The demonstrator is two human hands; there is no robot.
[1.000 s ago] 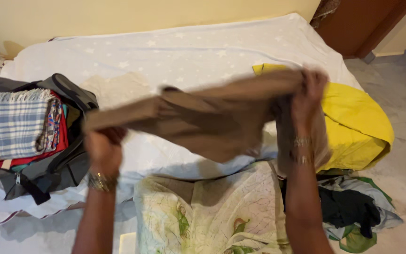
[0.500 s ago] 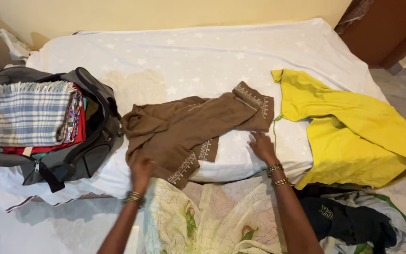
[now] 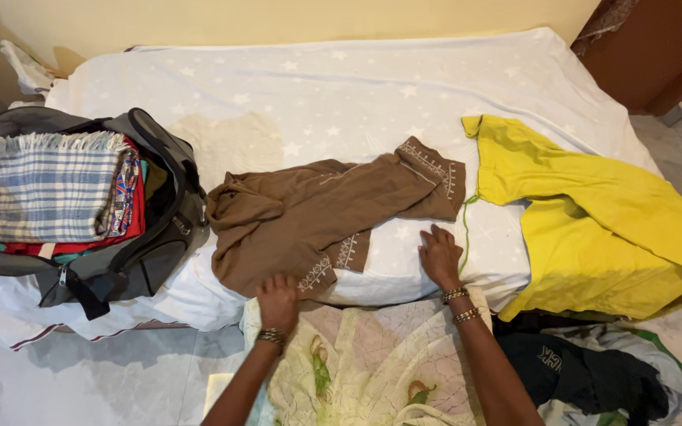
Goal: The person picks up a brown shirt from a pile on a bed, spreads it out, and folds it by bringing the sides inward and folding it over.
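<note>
brown embroidered garment (image 3: 309, 217), crumpled, on bed

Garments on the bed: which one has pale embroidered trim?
The brown garment, lying crumpled beside the bag, with the left hand at its edge. The yellow garment is plain.

There is one view only, from the person's head. It looks steeply down and forward over a bed (image 3: 341, 87), quite near, with the wall (image 3: 278, 20) at the top and the floor (image 3: 57, 379) below.
</note>
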